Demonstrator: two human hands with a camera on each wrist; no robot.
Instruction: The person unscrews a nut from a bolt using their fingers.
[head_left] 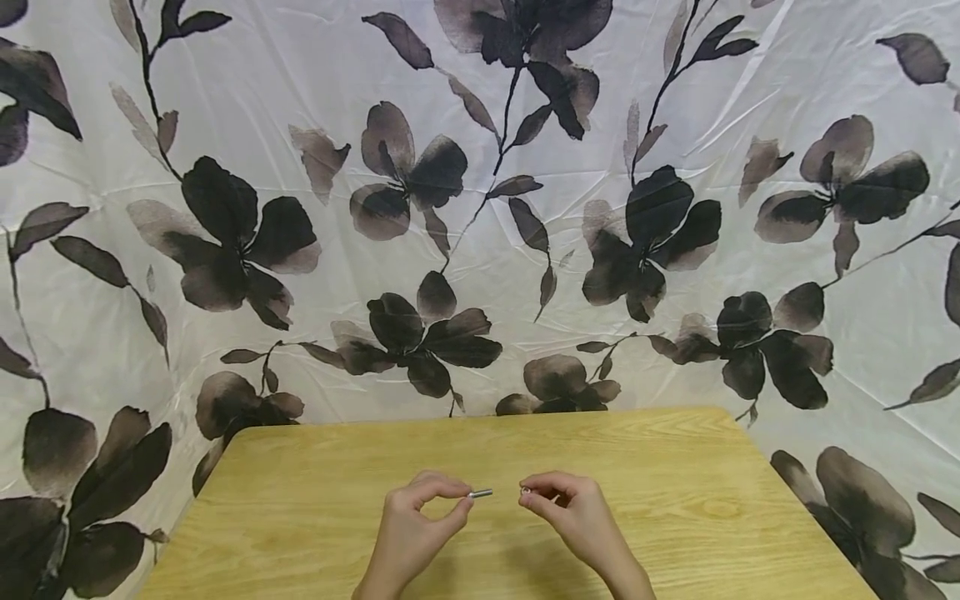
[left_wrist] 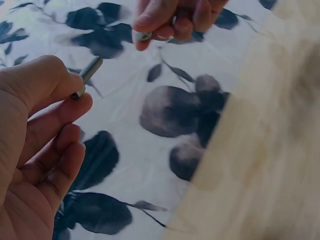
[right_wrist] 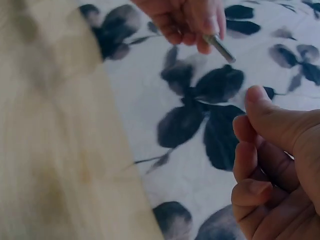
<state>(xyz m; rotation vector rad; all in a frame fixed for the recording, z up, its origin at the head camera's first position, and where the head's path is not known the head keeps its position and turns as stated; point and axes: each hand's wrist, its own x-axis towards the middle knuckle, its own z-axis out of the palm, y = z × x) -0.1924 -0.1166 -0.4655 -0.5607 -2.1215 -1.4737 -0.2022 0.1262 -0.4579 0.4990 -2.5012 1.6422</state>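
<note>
My left hand (head_left: 417, 523) pinches a silver bolt (head_left: 482, 493) by its head end, between thumb and index finger. In the left wrist view the threaded shank of the bolt (left_wrist: 92, 69) points up and away from the fingers. Across a short gap, my right hand (head_left: 576, 518) pinches a small shiny metal nut (left_wrist: 144, 36) between thumb and index fingertips. The fingers cover most of this nut, and the right wrist view hides it. Bolt and nut are apart, both held above the table.
Below both hands lies a wood-grain table (head_left: 675, 500) with rounded far corners. A white cloth (head_left: 300, 100) with dark flower prints hangs behind the table and along its sides.
</note>
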